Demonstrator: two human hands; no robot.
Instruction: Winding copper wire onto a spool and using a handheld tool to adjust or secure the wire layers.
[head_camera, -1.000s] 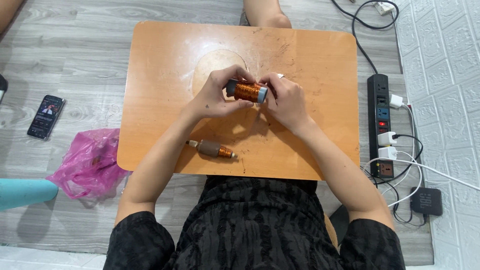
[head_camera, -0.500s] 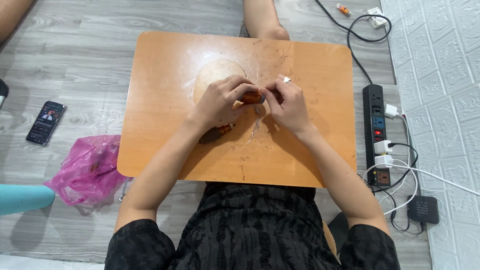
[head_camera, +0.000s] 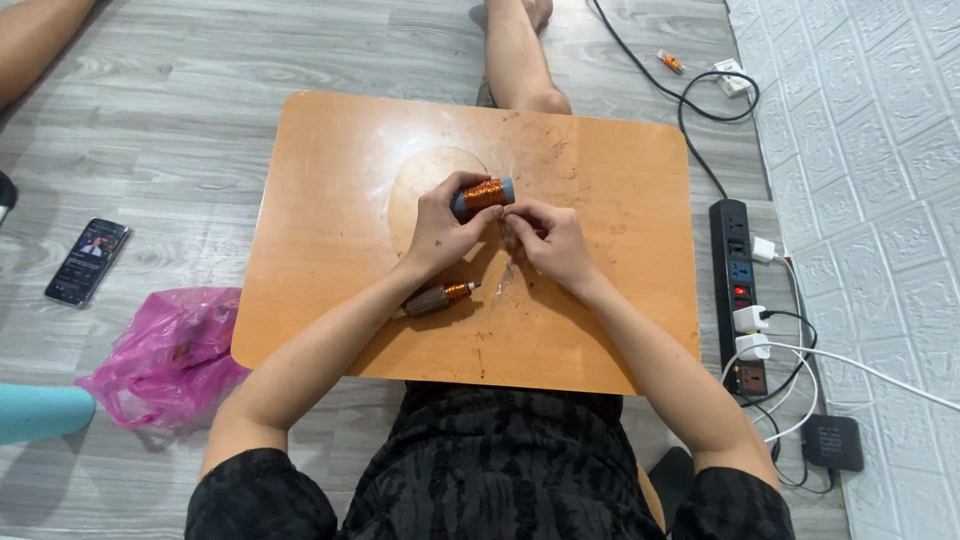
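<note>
My left hand (head_camera: 440, 228) grips a small grey cylinder wound with copper wire (head_camera: 483, 194) above the middle of a low orange wooden table (head_camera: 330, 250). My right hand (head_camera: 548, 240) is just beside it, fingers pinched together at the coil's near side, apparently on a thin wire end too fine to see clearly. A second, darker coil with a copper end (head_camera: 440, 297) lies on the table under my left wrist.
A black power strip (head_camera: 737, 290) with white plugs and cables lies right of the table. A pink plastic bag (head_camera: 170, 355) and a phone (head_camera: 88, 262) lie on the floor at left. Another person's leg (head_camera: 520, 50) reaches the table's far edge. A small black speaker (head_camera: 832, 442) sits at lower right.
The coil in my left hand has turned, its copper winding now showing above my fingers. The view has shifted so the table sits slightly lower.
</note>
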